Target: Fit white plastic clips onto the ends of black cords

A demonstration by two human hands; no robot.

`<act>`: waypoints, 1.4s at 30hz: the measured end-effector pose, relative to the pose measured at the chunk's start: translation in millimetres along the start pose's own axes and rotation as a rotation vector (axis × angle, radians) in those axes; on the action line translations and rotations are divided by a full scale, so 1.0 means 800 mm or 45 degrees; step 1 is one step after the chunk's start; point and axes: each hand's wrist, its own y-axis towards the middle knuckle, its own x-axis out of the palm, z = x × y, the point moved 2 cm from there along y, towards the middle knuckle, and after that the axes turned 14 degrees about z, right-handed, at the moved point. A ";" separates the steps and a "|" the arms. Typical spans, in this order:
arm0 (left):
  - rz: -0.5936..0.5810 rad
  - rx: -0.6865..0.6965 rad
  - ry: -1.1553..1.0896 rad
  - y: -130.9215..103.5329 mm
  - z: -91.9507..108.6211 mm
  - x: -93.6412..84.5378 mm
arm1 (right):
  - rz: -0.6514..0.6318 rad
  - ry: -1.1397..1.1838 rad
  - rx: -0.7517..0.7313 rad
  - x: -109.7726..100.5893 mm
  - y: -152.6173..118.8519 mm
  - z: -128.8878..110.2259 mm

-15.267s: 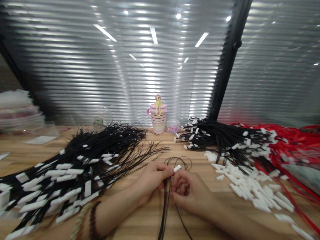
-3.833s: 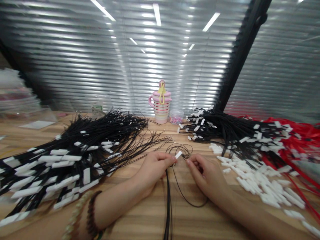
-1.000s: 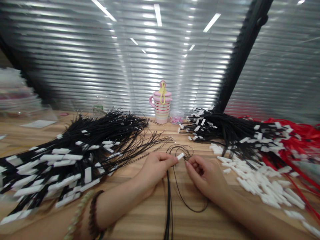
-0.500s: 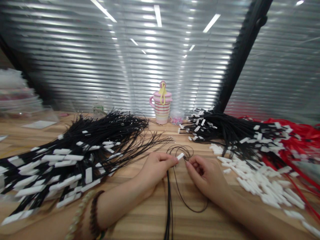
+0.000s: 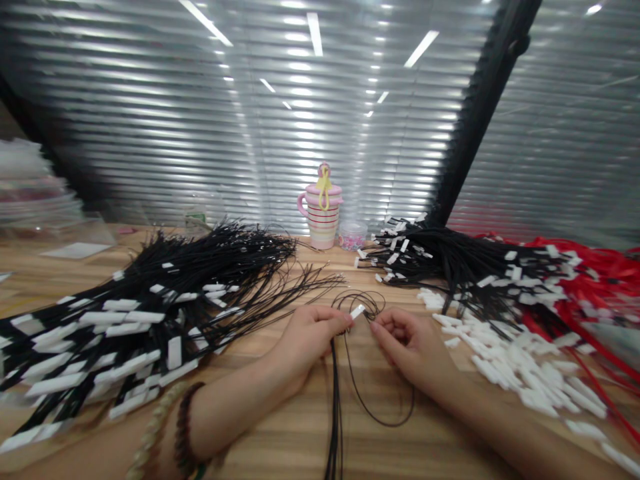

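Here the left hand (image 5: 307,337) pinches a small, light, rigid white clip (image 5: 357,311); the right hand (image 5: 407,343) pinches a limp, thin black cord (image 5: 373,417), best gripped near its end.

Bright, even light; ceiling strips glare in the blinds (image 5: 310,120) at 12 o'clock. Edges bow and blur, worst at 9 and 3 o'clock. Shadows are faint.

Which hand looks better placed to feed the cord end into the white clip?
Probably the right hand: its fingertips pinch at the black cord beside the white clip, which the left hand pinches.
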 end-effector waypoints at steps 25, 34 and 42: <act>-0.038 0.063 0.065 -0.004 0.009 0.001 | 0.320 -0.311 -0.599 -0.005 -0.007 -0.018; -0.129 0.084 0.122 -0.006 0.010 0.001 | 0.159 -0.192 -0.654 -0.002 -0.009 -0.013; -0.134 0.080 0.116 -0.004 0.009 0.003 | 0.145 -0.261 -0.713 0.000 -0.011 -0.016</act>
